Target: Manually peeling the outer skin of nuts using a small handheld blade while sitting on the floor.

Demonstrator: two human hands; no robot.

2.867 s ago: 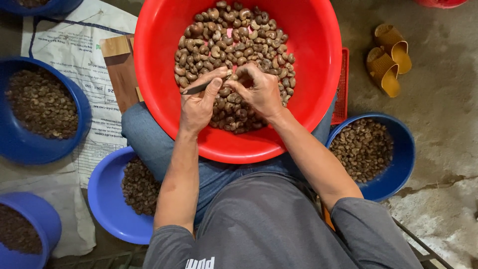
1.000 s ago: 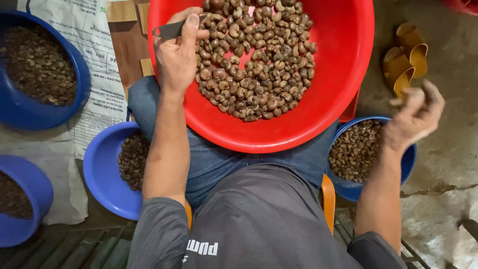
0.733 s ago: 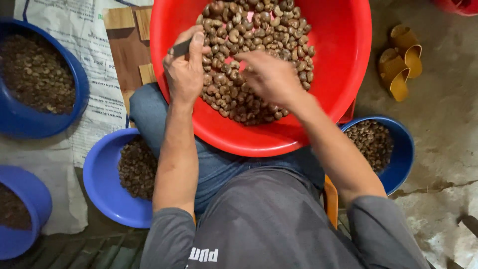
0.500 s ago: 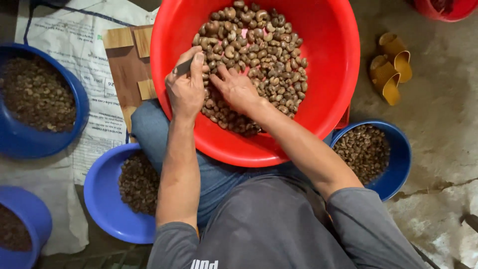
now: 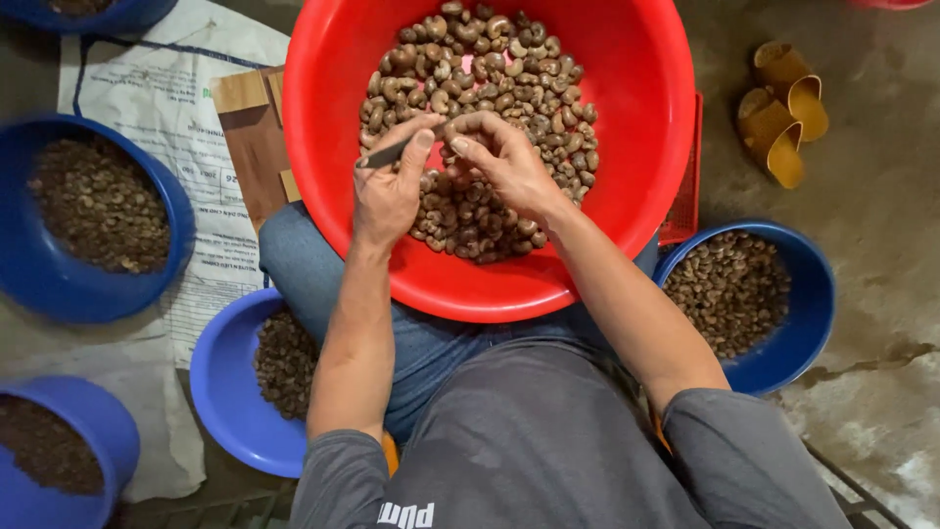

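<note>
Half a second earlier your right hand (image 5: 504,167) lay spread over the nuts; now it had drawn up to meet your left hand (image 5: 392,186) above the heap, fingers curled and pinched together round a single nut (image 5: 448,137) that barely showed between the fingertips. Your left hand was closed on a small dark blade (image 5: 384,155), thumb pressed along it, the tip pointing left, away from the nut. Both hands hung over the near-left part of the pile of brown nuts (image 5: 490,78) in the big red basin (image 5: 627,196) resting across your lap. On your right a blue bowl (image 5: 813,313) held peeled-looking nuts, and by your left knee another blue bowl (image 5: 220,392) held darker bits; two more blue bowls (image 5: 29,284) sat further left on a printed sack (image 5: 166,108), with a wooden board (image 5: 250,137) beside the basin and a pair of yellow sandals (image 5: 783,108) on the far right floor. Risks, as I judged them: your thumb rode right against that blade, so a slip on a hard shell could have driven it into your fingers. The nut was held only by fingertips and could have popped back into the heap. And the basin, balanced on your knees, could have tipped if you had leaned far to either bowl.
</note>
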